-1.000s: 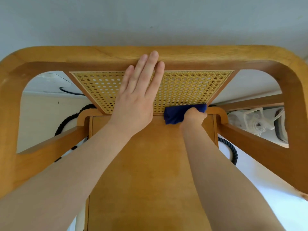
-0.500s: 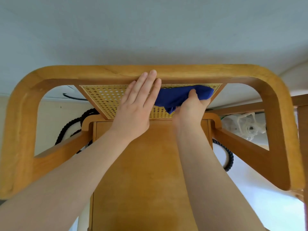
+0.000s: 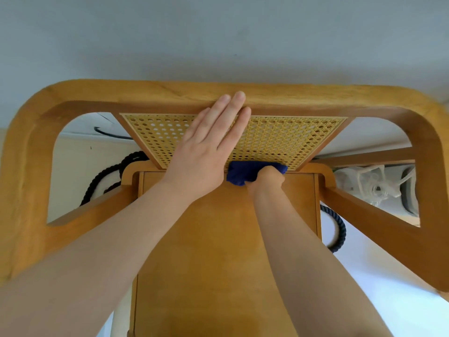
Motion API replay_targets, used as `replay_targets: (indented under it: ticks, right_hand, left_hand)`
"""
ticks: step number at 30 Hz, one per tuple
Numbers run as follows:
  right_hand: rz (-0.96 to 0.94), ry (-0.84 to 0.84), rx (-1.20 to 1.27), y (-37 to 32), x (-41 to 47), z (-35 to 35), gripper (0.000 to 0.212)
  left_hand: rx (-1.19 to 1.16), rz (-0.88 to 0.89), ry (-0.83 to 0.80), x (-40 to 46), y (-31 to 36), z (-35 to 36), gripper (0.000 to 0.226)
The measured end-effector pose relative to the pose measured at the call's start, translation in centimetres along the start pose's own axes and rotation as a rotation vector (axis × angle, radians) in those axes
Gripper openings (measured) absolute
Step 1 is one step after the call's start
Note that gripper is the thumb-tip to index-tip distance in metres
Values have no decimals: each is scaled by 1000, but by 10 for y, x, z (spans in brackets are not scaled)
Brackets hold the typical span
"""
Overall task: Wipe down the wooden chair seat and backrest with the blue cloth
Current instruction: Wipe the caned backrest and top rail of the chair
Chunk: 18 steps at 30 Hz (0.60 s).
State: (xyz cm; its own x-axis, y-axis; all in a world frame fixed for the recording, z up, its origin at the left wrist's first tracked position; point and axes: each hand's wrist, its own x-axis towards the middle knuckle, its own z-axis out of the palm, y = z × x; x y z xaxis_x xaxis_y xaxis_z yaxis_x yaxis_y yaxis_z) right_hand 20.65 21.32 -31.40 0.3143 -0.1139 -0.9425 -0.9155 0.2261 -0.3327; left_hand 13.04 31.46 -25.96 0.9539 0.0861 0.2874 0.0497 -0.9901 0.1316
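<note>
Pale grey wall fills the upper part of the head view; below it stands the wooden chair, seen from above and in front. I note the curved top rail of the backrest running across the frame, and under it the woven cane panel, yellow with a regular hole pattern. The flat seat runs down toward the bottom edge, between the two armrests.

Left hand: flat, fingers straight and close together, palm lying against the cane panel, fingertips reaching up onto the top rail. It grips nothing.

Right hand: curled into a fist around the blue cloth, which is bunched up and pressed at the bottom edge of the cane panel where it meets the back of the seat. Cloth sits just beside the heel of the left hand; I cannot tell whether they touch.

Behind the chair: a dark braided rope looped on the light floor at both sides, and a white plastic object at right, partly hidden by the armrest.
</note>
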Motion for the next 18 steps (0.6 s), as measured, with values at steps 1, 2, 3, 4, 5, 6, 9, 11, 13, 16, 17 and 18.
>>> replay_targets:
  ticks: [1, 2, 3, 4, 5, 6, 9, 11, 13, 16, 17, 18]
  right_hand:
    - [-32, 24, 3, -3, -5, 0, 48]
    - [-38, 2, 59, -9, -13, 1, 50]
    - [-64, -17, 138, -16, -23, 4, 50]
    - [-85, -58, 197, -25, -39, 8, 49]
    - [-117, -107, 255, -33, -54, 12, 47]
    - [-142, -156, 287, -38, -70, 14, 46]
    - [-196, -232, 317, -38, -91, 18, 45]
    - [-273, -221, 289, -29, -91, 21, 43]
    - [-341, -170, 226, -17, -80, 24, 43]
    - [-322, -3, 103, 5, -57, 30, 52]
    - [-309, 57, 52, 15, -50, 30, 54]
    - [-295, 135, 18, 23, -42, 31, 54]
  left_hand:
    - [-3, -1, -14, 1, 0, -2, 79]
    - [-6, -5, -31, 1, 1, -5, 79]
    - [-9, -12, -50, 1, 2, -8, 80]
    - [-12, -21, -69, 0, 2, -11, 80]
    - [-11, -39, -84, -2, 3, -14, 80]
    - [-3, -73, -95, -4, 2, -18, 82]
    - [69, -248, -110, -17, -9, -25, 94]
    - [92, -312, -115, -25, -19, -28, 96]
    - [102, -301, -117, -30, -26, -28, 93]
    - [73, -264, -89, -34, -30, -24, 87]
    - [61, -258, -75, -35, -32, -21, 86]
    - [55, -249, -54, -36, -34, -20, 85]
